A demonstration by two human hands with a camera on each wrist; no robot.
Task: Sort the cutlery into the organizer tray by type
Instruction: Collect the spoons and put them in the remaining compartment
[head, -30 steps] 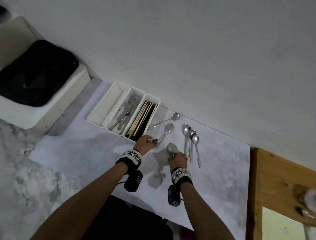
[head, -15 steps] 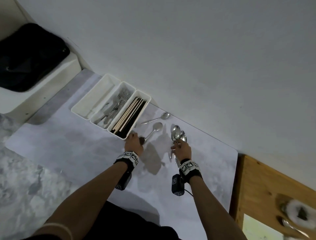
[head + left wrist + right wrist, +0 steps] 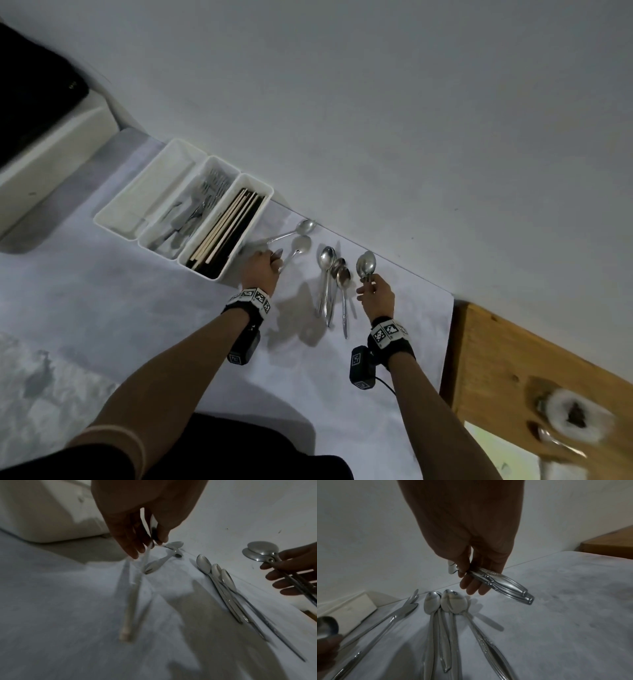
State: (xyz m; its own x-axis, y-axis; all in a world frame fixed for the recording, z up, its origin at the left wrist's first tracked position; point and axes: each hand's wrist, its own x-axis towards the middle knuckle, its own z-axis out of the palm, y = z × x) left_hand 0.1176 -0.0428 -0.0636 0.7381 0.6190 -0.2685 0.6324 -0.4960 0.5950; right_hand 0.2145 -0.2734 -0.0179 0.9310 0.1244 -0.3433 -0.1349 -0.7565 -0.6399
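Fingers of the right hand [image 3: 378, 296] curl around stacked spoons [image 3: 366, 264], lifted clear. The left hand [image 3: 262, 270] pinches blurred cutlery beside the organizer tray [image 3: 113, 214]; what it holds is unclear. Three spoons [image 3: 334, 274] lie between them on the grey mat [image 3: 102, 308], near the white wall [image 3: 411, 102].

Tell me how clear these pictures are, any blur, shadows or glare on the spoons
Head view: dim but fairly sharp; both arms throw dark shadows on the table, and the lower right corner is smeared. Left wrist view: blurred by motion, the cutlery in the left hand streaks. Right wrist view: dark, yet the handles in the right hand are crisp, and the loose spoons show soft glints.
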